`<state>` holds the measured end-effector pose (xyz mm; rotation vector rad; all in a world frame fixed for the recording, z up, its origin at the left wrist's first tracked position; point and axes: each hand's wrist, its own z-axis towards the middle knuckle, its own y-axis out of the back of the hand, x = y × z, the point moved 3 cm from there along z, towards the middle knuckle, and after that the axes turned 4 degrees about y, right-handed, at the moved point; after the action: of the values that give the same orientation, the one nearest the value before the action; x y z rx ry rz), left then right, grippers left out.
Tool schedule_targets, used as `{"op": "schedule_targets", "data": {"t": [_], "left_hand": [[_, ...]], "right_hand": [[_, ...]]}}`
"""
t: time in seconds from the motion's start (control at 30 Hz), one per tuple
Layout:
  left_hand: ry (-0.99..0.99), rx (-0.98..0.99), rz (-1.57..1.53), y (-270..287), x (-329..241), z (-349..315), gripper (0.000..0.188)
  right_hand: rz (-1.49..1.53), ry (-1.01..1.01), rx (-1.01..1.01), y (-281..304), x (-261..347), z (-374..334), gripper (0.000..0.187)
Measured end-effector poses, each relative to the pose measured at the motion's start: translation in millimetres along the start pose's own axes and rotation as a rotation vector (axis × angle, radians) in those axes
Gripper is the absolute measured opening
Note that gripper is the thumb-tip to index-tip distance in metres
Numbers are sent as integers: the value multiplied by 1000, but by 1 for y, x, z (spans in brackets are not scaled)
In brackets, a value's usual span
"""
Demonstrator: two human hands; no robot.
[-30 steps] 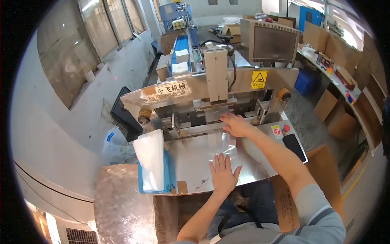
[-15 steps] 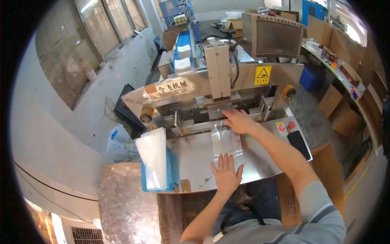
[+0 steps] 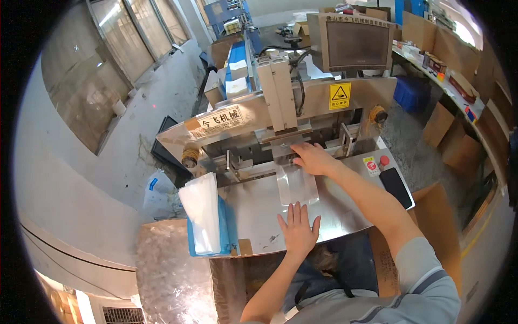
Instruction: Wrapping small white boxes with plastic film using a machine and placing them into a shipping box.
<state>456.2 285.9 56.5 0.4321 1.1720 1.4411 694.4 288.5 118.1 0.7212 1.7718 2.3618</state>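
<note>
A clear plastic bag (image 3: 298, 186) lies flat on the metal worktop (image 3: 251, 210) of a machine, its far end reaching under the machine's pressing bar (image 3: 286, 135). My right hand (image 3: 313, 158) rests on the far part of the bag, close below that bar, with its fingers stretched out. At the near edge of the bag lies my left hand (image 3: 300, 229), flat and with spread fingers. Neither hand grips anything. To the left, a blue bin (image 3: 229, 229) holds a stack of clear bags (image 3: 199, 213) standing up out of it.
A black phone (image 3: 396, 188) and a red button (image 3: 384, 160) are at the worktop's right end. Cardboard boxes flank me, one holding clear plastic (image 3: 172, 270) at lower left. Beyond the machine stand a monitor (image 3: 358, 45) and a blue conveyor (image 3: 237, 54).
The whole view has shifted slightly. Both hands stay flat on the bag, which lies in nearly the same place.
</note>
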Motion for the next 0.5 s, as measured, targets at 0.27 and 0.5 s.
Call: {"op": "schedule_targets", "data": {"t": [0.27, 0.5], "left_hand": [[-8, -14, -72, -2, 1, 1, 55], [87, -114, -215, 9, 3, 4, 70]], "right_hand": [[-16, 46, -53, 16, 0, 9, 51], [-76, -27, 28, 18, 0, 16, 53]]}}
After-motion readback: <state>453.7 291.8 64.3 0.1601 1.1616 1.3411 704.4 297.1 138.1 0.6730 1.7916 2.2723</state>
